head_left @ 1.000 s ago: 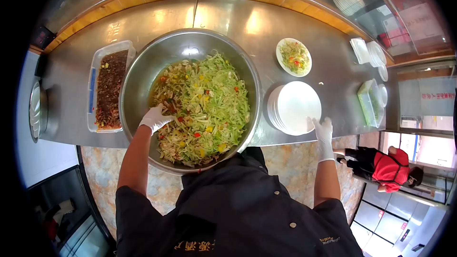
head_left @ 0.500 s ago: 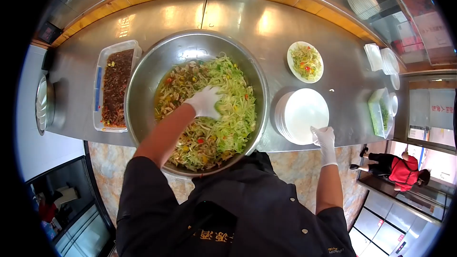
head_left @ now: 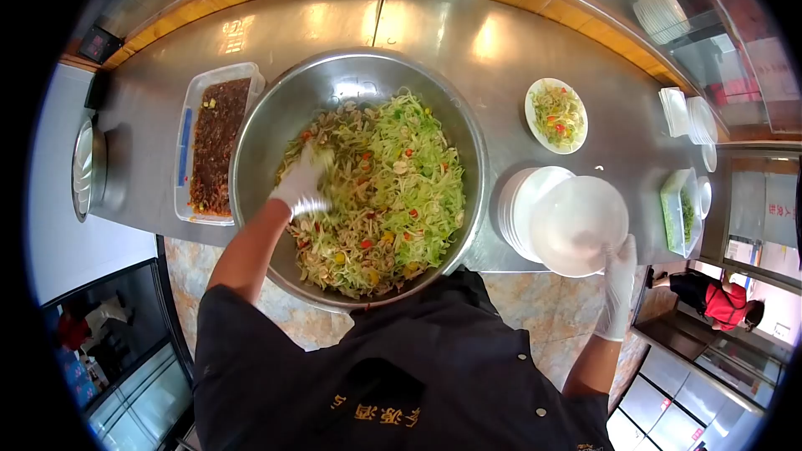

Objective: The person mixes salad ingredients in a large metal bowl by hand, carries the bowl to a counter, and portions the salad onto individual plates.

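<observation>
A large steel mixing bowl (head_left: 251, 209) holds shredded pale-green vegetables (head_left: 418, 175) mixed with brownish strips and red and yellow bits. My left hand (head_left: 303, 184), in a white glove, reaches into the left side of this mix; its fingers are smeared by motion and partly buried. My right hand (head_left: 618, 271), also gloved, grips the lower right edge of a white plate (head_left: 581, 221). That plate is apart from the stack of white plates (head_left: 516, 217) and overlaps its right side. Above the stack stands a white plate of salad (head_left: 557, 115).
Left of the bowl is a plastic tub of dark chili sauce (head_left: 219, 142). A steel basin (head_left: 88, 169) sits at the counter's far left. Right are more stacked plates (head_left: 689, 121) and a tub of chopped greens (head_left: 681, 213). A person in red (head_left: 725, 301) stands beyond.
My right hand has lifted a plate off the stack and shifted it right. My left hand has moved left within the bowl, from the green shreds to the browner part.
</observation>
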The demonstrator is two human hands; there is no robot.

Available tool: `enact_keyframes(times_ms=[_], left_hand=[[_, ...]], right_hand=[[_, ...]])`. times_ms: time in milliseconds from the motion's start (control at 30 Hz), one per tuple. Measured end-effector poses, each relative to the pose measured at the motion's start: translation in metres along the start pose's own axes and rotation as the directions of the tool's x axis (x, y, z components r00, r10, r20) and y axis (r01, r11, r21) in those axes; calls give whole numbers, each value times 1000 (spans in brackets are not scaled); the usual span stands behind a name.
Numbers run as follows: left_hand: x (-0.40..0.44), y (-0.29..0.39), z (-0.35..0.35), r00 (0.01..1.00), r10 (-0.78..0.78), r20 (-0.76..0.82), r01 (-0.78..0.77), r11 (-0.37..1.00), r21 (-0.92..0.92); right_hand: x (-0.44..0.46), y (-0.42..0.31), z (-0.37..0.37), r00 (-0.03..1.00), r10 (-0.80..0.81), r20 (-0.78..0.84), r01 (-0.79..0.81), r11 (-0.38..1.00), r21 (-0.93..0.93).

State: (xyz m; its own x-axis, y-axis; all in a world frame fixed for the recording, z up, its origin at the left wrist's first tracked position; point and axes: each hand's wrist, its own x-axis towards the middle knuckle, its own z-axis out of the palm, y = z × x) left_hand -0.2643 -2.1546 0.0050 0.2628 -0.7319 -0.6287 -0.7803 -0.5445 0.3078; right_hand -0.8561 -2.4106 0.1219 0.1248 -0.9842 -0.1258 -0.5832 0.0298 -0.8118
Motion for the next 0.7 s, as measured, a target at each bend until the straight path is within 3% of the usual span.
enact_keyframes(times_ms=[67,100,167,267,300,333,367,467,500,567,667,700], left_hand=[[25,3,-10,980,-98,-175,96,995,-25],[46,-5,-4,970,-100,-221,105,994,9],[76,11,8,995,-45,-88,57,990,128],[51,44,17,984,111,138,-141,963,231],[38,43,13,971,121,207,-176,946,271],[20,49,-7,965,2,261,-85,948,307],[14,27,-2,973,-79,218,27,972,231],[-3,8,25,955,-101,277,126,989,-73],[-8,7,40,952,-63,301,85,995,-59],[-15,14,60,967,-69,246,62,997,36],[-17,10,68,994,-27,105,32,998,-48],[-12,6,74,988,-13,156,52,967,-250]], right_hand=[[-8,-11,-3,953,-299,-37,277,917,-286],[-13,-23,-4,955,-295,-30,265,893,-363],[-19,-43,0,955,-297,-25,243,827,-507],[-20,-38,-1,908,-419,12,322,680,-659],[-22,-39,-2,917,-399,-12,302,713,-633],[-27,-40,-5,925,-377,-35,281,746,-604],[-30,-39,-7,934,-353,-53,261,776,-574],[-34,-27,-3,922,-309,-232,274,946,-172],[-37,-14,-2,956,-188,-225,211,974,85],[-39,17,6,991,30,-130,48,824,564],[-57,1,57,990,140,1,-108,758,643],[-60,-6,74,984,175,45,-161,736,658]])
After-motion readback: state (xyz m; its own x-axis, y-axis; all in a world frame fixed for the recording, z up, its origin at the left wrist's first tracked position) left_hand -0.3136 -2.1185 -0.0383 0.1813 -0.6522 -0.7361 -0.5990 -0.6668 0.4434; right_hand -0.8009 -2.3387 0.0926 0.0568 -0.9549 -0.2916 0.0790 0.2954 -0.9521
